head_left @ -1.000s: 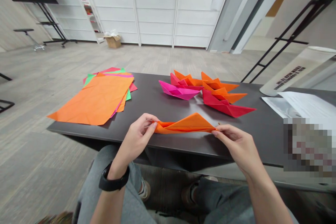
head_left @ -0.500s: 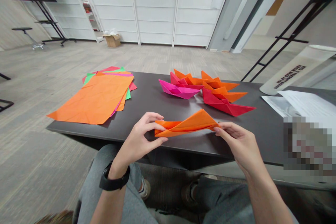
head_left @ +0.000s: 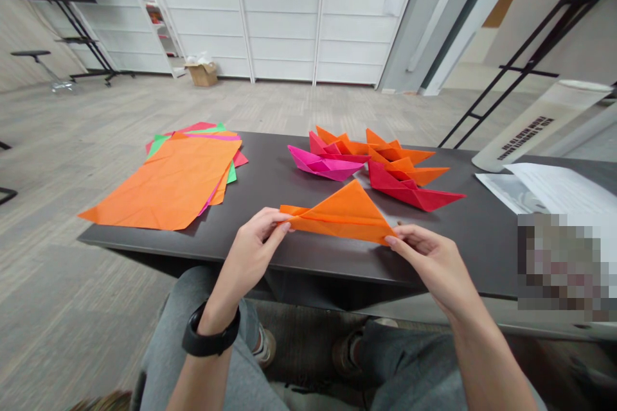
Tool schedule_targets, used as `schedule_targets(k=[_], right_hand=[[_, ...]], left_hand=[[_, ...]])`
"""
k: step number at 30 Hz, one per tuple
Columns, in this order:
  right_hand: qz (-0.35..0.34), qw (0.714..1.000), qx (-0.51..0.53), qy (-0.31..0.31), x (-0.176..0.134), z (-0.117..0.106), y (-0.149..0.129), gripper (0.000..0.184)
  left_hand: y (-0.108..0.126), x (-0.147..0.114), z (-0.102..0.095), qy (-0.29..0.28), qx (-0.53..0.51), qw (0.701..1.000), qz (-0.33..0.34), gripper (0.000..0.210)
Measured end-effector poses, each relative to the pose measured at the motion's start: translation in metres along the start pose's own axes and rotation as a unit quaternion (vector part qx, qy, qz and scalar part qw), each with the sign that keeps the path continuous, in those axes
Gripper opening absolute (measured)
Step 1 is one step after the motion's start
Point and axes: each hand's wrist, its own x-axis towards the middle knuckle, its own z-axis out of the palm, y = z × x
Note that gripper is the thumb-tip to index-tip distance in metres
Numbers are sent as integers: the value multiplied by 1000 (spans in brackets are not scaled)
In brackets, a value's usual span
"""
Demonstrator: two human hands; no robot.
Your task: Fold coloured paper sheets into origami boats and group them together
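Note:
A folded piece of orange paper (head_left: 344, 215), with a triangular peak above a long lower band, is held up over the table's near edge. My left hand (head_left: 255, 247) pinches its left end between thumb and fingers. At the opposite corner, my right hand (head_left: 429, 253) grips it the same way. Behind it stand several folded paper boats: a magenta boat (head_left: 328, 166), a red boat (head_left: 412, 191) and orange boats (head_left: 398, 153). To the left lies a fanned stack of coloured paper sheets (head_left: 166, 183), an orange one on top.
The dark table (head_left: 260, 173) carries everything. On its right are white printed papers (head_left: 569, 189), a white cylinder with black lettering (head_left: 540, 128) and a blurred-out object (head_left: 562, 263). A cardboard box (head_left: 202, 74) sits on the floor by white cabinets (head_left: 279, 19).
The orange paper has turned so its flat triangular face shows toward me. My left hand's fingers have closed from a looser hold into a pinch on its end.

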Motion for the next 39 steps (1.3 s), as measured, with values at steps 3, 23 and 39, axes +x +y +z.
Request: schedule_targets(k=[3,23,39], right_hand=[[-7,1000,5,-12,-1,0,-4,41],[-2,1000,11,-19,0,1,-3,42],[-13,998,21,-51,1,3,-1,33]], left_hand=[[1,1,3,18,-50,998,-14,19],[8,-4,1,9,5,1000,29,7],[9,-4,-3,-16,-53,997,-52,19]])
